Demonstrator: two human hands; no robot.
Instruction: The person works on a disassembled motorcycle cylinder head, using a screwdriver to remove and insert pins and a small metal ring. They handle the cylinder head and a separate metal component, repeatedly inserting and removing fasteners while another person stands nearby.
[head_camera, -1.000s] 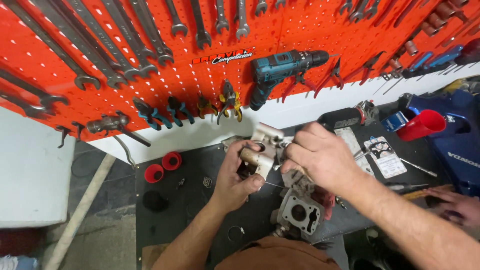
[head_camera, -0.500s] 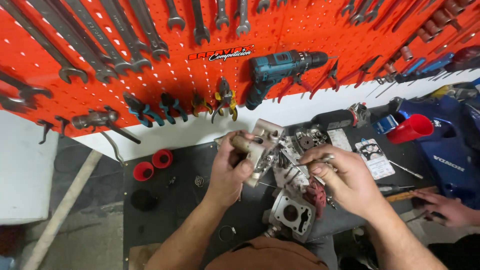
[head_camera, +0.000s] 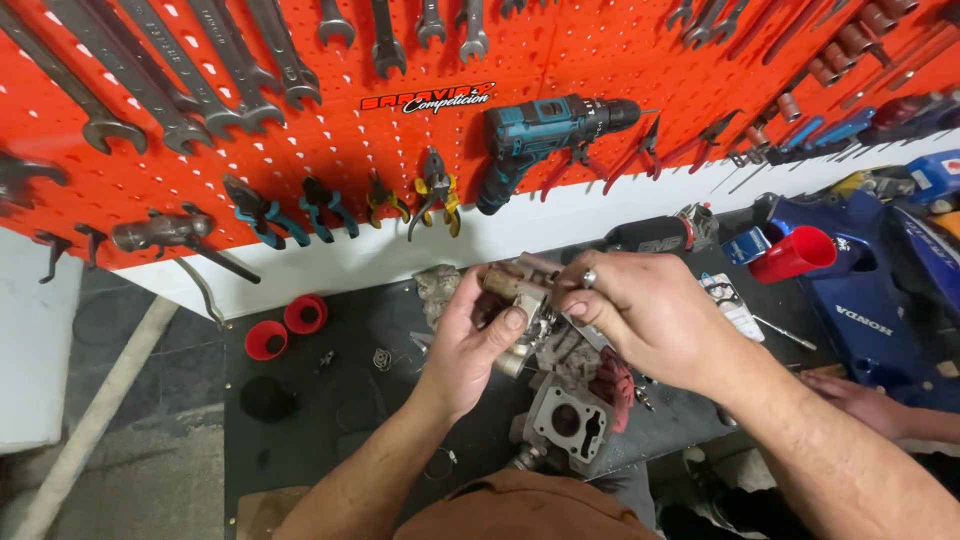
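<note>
Over the dark bench (head_camera: 330, 400), your left hand (head_camera: 470, 345) grips a grey metal engine part (head_camera: 515, 295), fingers wrapped round it from below, thumb pressed on its front. Your right hand (head_camera: 640, 310) comes in from the right, fingers pinched closed on the part's upper right edge; what sits between the fingertips is too small to tell. A ring (head_camera: 590, 278) shows on one right finger. Part is held up, above a cylinder block (head_camera: 565, 425) with a round bore, lying on the bench just below your hands. Two red cups (head_camera: 285, 328) sit to the left on the bench. Behind, an orange pegboard (head_camera: 300, 130) carries wrenches, pliers and a teal drill (head_camera: 540, 130). Another person's hand (head_camera: 850, 400) rests at the right, beside a blue fairing (head_camera: 860, 290) and a red cup (head_camera: 795, 255).
</note>
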